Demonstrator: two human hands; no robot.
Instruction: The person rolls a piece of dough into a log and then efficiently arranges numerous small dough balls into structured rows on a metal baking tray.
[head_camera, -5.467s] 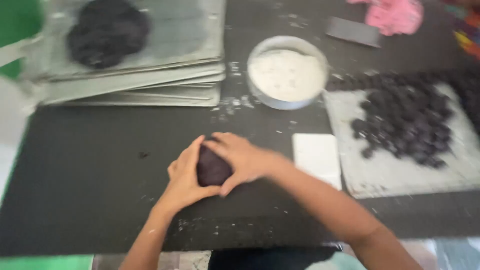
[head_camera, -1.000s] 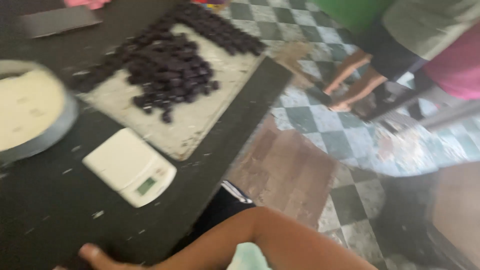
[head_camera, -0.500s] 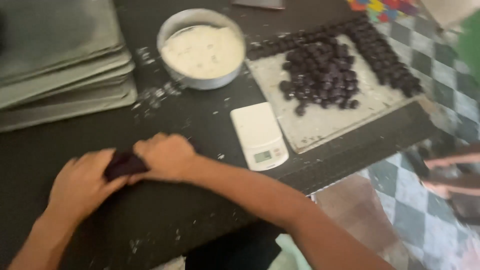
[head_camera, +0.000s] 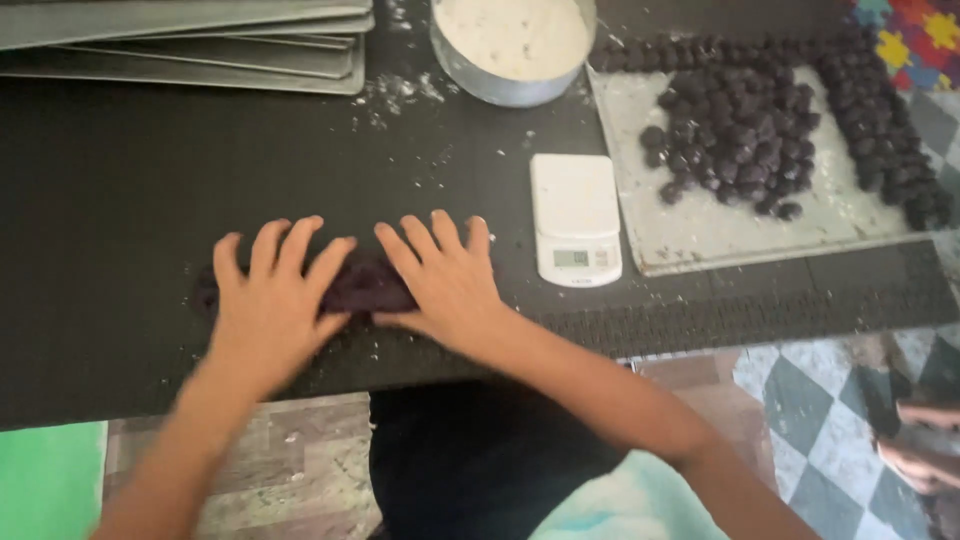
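Note:
A dark purple log of dough (head_camera: 360, 287) lies across the black table (head_camera: 130, 200), near its front edge. My left hand (head_camera: 270, 300) presses flat on the log's left part with its fingers spread. My right hand (head_camera: 445, 280) lies flat on its right part, also spread. Only the middle of the dough shows between the two hands; a dark end peeks out to the left of my left hand.
A small white kitchen scale (head_camera: 575, 215) stands just right of my right hand. Behind it a board (head_camera: 700, 225) carries several small dark dough balls (head_camera: 740, 130). A metal bowl of flour (head_camera: 510, 40) and stacked metal trays (head_camera: 190, 40) sit at the back. Another person's feet (head_camera: 925, 440) show at lower right.
The view has swung back to straight above the table. The dough, bunched between my hands half a second ago, now lies stretched into a log under my two flat hands.

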